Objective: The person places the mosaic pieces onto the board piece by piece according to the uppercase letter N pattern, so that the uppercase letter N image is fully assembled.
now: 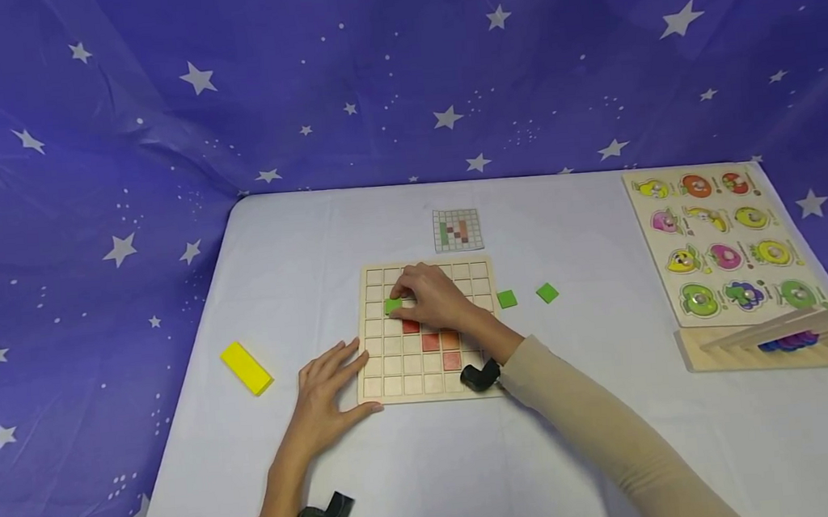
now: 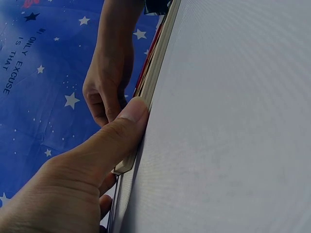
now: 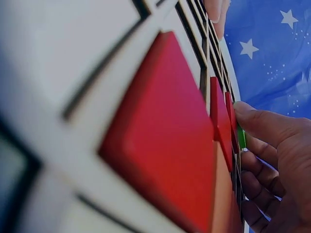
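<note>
A square wooden grid board [image 1: 392,366] lies on the white table. With thumb and fingertips my right hand [image 1: 432,298] pinches a small green tile [image 1: 392,306] at a cell in the board's upper left. The tile also shows as a green sliver beyond the thumb in the right wrist view. Red tiles [image 1: 430,342] run diagonally down to the right from there, and an orange tile [image 1: 451,338] sits beside them, partly under my right wrist. My left hand [image 1: 326,399] has its fingers spread at the board's left edge, the thumb [image 2: 116,128] touching its side.
Two loose green tiles [image 1: 507,299] lie right of the board. A pattern card [image 1: 458,231] is behind it. A yellow block [image 1: 247,369] lies at left. On the right are a fruit puzzle board [image 1: 645,232] and a wooden stand [image 1: 721,356] with upright slats.
</note>
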